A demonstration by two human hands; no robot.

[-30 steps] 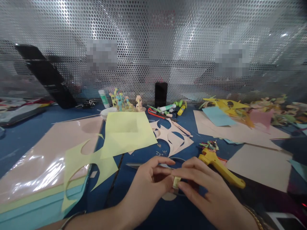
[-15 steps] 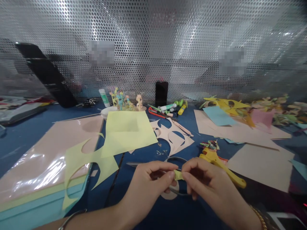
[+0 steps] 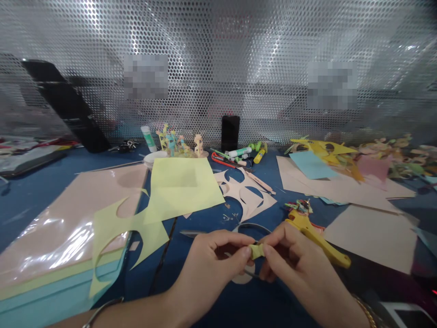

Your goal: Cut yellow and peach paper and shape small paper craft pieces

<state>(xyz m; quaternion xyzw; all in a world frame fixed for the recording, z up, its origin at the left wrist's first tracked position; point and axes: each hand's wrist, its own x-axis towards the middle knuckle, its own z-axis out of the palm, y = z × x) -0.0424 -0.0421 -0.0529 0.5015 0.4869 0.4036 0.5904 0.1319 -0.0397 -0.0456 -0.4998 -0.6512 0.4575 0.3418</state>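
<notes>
Your left hand and right hand were clamped together on a small, crumpled pale-yellow paper piece, pinching it from either end in the air above the blue table. Just beneath that piece lay black-handled steel scissors, partly hidden by your hands, while a yellow plastic-handled tool lay just to its right. Beyond the piece sat a peach cut-out paper sheet, and a pale-yellow cut-out paper sheet lay well to its left.
</notes>
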